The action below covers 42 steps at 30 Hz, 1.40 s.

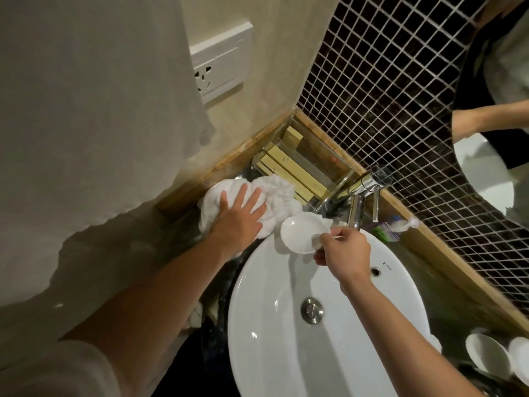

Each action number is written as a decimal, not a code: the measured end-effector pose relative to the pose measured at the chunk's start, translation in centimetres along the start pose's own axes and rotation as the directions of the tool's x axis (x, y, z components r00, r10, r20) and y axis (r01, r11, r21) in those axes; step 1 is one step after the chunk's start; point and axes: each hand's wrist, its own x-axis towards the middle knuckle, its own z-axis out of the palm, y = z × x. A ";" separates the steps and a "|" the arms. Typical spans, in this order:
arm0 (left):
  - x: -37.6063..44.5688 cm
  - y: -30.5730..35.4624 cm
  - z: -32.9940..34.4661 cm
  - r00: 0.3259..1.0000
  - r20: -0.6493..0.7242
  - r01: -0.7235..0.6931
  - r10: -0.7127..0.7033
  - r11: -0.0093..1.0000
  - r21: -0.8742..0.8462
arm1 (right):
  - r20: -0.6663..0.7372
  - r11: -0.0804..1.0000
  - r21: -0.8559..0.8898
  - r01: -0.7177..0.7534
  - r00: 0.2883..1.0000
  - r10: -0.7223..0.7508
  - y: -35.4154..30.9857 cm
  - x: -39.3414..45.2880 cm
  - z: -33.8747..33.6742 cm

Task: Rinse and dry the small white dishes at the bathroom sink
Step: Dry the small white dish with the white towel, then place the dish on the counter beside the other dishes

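The right hand (pixel 342 255) pinches one small white dish (pixel 300 234) above the sink (pixel 286 325) rim, the left hand (pixel 239 216) lies open on the towel (pixel 274 196) beside the sink, so drying seems only starting, and more dishes (pixel 486 356) wait at the sink's right.

The sink (pixel 286 325) bowl lies open around its drain plug (pixel 312 310). Behind the sink, the faucet (pixel 356 210) blocks the rim. Left of the sink, a crumpled towel (pixel 274 196) fills the desk (pixel 458 287) corner; right of the sink, stacked white dishes (pixel 483 356) crowd the edge.
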 end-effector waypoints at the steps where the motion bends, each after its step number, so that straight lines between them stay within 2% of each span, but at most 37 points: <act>1: 0.2 -0.1 -0.2 1.000 0.008 -0.005 0.005 1.000 0.006 | -0.002 1.000 -0.004 0.000 1.000 0.000 0.0 -0.1 0.0; 3: 0.2 -0.2 -1.3 0.996 -0.071 -0.056 0.056 0.998 0.003 | -0.007 1.000 -0.013 0.000 1.000 0.000 0.0 -0.3 0.0; 5: 0.2 0.1 -3.0 0.949 -0.294 -0.137 0.116 0.989 -0.052 | -0.008 1.000 -0.015 0.000 1.000 0.000 0.0 -0.5 -0.2; 7: 0.3 0.9 -5.1 0.867 -0.499 -0.150 -0.008 0.950 -0.275 | -0.019 1.000 -0.008 0.009 1.000 -0.009 -0.1 -0.7 -0.5; 8: 0.3 1.5 -6.2 0.844 -0.530 -0.168 -0.086 0.895 -0.413 | -0.027 1.000 -0.007 0.017 0.999 -0.017 -0.2 -0.8 -0.6; 10: 0.2 3.5 -8.5 0.879 -0.460 -0.227 -0.124 0.740 -0.633 | -0.047 0.999 -0.014 0.039 0.998 -0.039 -0.4 -1.1 -0.9; 12: 0.1 5.2 -10.3 0.960 -0.264 -0.156 -0.092 0.605 -0.780 | -0.076 0.998 -0.022 0.061 0.995 -0.062 -0.6 -1.4 -1.4; 13: 0.1 5.8 -10.8 0.982 -0.169 -0.087 -0.087 0.586 -0.805 | -0.095 0.997 -0.033 0.071 0.993 -0.074 -0.6 -1.6 -1.7; 15: 0.2 6.4 -11.1 0.993 -0.102 -0.044 -0.066 0.587 -0.809 | -0.129 0.993 -0.081 0.086 0.987 -0.096 -0.3 -2.2 -2.7; 17: 0.0 6.9 -11.5 0.981 -0.194 -0.168 0.014 0.566 -0.807 | -0.136 0.989 -0.100 0.109 0.983 -0.122 0.4 -3.0 -3.7; 20: -0.4 8.3 -11.6 0.870 -0.471 -0.463 0.143 0.562 -0.685 | -0.139 0.987 -0.102 0.128 0.980 -0.141 2.1 -4.1 -5.0; 22: -0.7 10.0 -11.9 0.839 -0.517 -0.512 0.169 0.566 -0.646 | -0.150 0.989 -0.094 0.117 0.980 -0.130 3.8 -4.8 -6.1; 25: -0.9 13.6 -12.3 0.886 -0.422 -0.458 0.193 0.517 -0.724 | -0.251 0.997 -0.032 0.071 0.965 -0.077 6.2 -5.7 -8.8; 27: -0.6 16.5 -12.6 0.941 -0.244 -0.329 0.236 0.462 -0.823 | -0.319 0.999 0.043 0.022 0.948 -0.007 7.8 -5.9 -11.0; 29: -0.1 19.9 -12.9 0.957 -0.071 -0.191 0.281 0.424 -0.885 | -0.371 0.994 0.107 -0.027 0.926 0.066 9.3 -5.9 -13.3; 32: 1.0 25.2 -13.0 0.942 0.057 -0.117 0.330 0.485 -0.867 | -0.418 0.975 0.198 -0.101 0.891 0.177 11.8 -5.4 -16.5; 36: 2.3 31.1 -13.0 0.934 0.083 -0.126 0.346 0.539 -0.833 | -0.428 0.950 0.262 -0.168 0.863 0.270 14.9 -3.7 -19.8; 39: 3.3 34.7 -12.9 0.932 0.050 -0.162 0.358 0.537 -0.828 | -0.399 0.924 0.321 -0.206 0.856 0.330 16.7 -2.3 -21.7; 42: 4.4 37.8 -12.4 0.931 0.070 -0.177 0.359 0.610 -0.773 | -0.460 0.930 0.303 -0.210 0.822 0.336 18.2 -0.5 -23.4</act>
